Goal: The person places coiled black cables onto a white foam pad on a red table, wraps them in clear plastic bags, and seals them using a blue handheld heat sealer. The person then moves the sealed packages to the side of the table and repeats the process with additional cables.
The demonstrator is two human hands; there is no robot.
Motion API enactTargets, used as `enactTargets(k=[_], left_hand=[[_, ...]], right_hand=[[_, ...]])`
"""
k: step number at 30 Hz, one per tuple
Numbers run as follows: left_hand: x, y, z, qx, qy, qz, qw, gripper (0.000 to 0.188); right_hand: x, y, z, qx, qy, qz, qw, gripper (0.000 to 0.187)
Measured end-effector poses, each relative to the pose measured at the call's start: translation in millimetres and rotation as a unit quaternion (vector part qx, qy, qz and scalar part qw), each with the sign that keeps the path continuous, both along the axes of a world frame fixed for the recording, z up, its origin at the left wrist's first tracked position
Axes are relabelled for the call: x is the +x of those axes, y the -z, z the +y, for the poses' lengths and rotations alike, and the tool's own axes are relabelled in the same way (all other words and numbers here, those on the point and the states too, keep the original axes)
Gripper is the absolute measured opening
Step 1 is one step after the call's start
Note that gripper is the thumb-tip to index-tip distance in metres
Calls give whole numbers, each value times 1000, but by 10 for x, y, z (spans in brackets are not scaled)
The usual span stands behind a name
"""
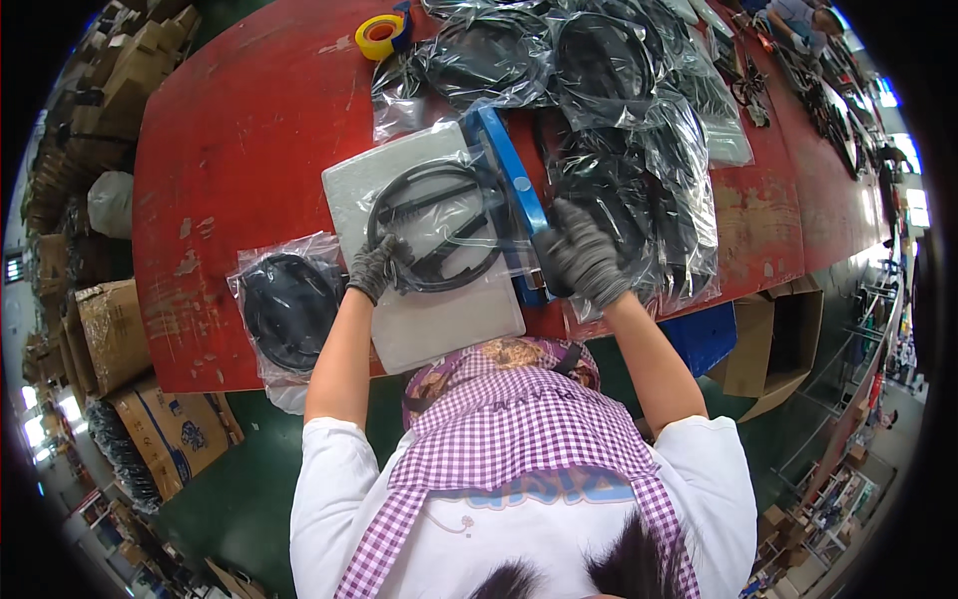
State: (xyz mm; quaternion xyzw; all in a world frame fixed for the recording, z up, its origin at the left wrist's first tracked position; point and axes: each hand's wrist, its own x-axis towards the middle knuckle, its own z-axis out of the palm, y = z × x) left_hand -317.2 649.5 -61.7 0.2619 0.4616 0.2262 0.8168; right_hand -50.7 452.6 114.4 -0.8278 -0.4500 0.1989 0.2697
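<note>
My left hand (377, 268), in a grey glove, pinches the edge of a clear plastic bag holding a coiled black hose or cable (397, 205) and dark straight pieces. The bag lies over a white foam slab (399, 339), its right end reaching under the arm of a blue bag sealer (517, 178). At the sealer's near end, my gloved right hand (591, 258) is closed over its black handle; the fingertips are partly hidden. Left of the slab sits another bagged black coil (289, 311).
Several bagged black coils (604, 65) are heaped behind and right of the sealer on the red table (230, 150). A yellow tape roll (380, 37) sits at the back. Below the right edge are a blue bin (701, 337) and an open cardboard box (788, 344); cartons (110, 324) stand left.
</note>
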Motion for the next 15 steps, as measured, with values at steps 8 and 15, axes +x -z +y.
enactTargets(k=[8, 15], left_hand=[[64, -348, -106, 241, 185, 364, 880, 36], [-24, -226, -496, 187, 178, 446, 857, 36]], right_hand=[[-373, 1247, -352, 50, -77, -263, 960, 53], [-345, 1239, -363, 149, -71, -205, 965, 48]])
